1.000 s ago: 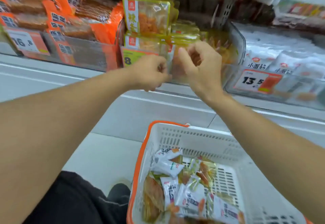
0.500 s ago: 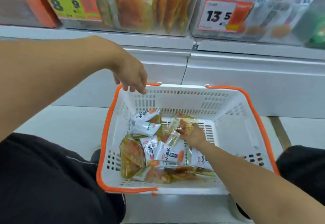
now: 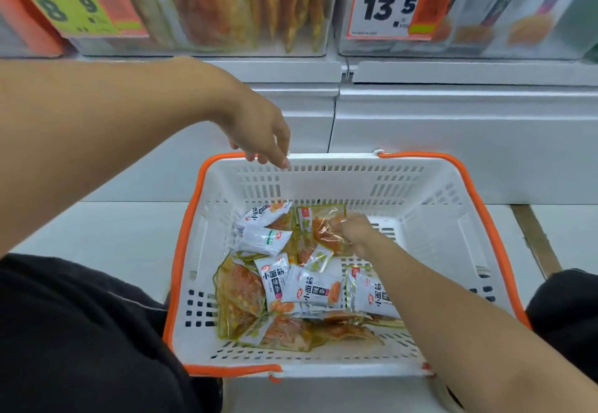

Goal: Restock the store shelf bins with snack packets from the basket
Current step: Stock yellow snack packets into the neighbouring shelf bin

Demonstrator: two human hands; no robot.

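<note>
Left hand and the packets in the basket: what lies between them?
Head view: only the basket's slotted white far wall and air separate the left hand from the packets.

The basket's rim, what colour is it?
Orange. The basket's rim runs round white slotted walls, seen best in the head view.

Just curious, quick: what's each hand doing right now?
Left hand: open, empty, above the basket rim.
Right hand: holding a clear snack packet in the basket.

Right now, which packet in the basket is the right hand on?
The clear yellow-edged packet with orange contents at the basket's far side; the right hand's fingers rest on it. The white packets lie nearer the camera, untouched.
</note>
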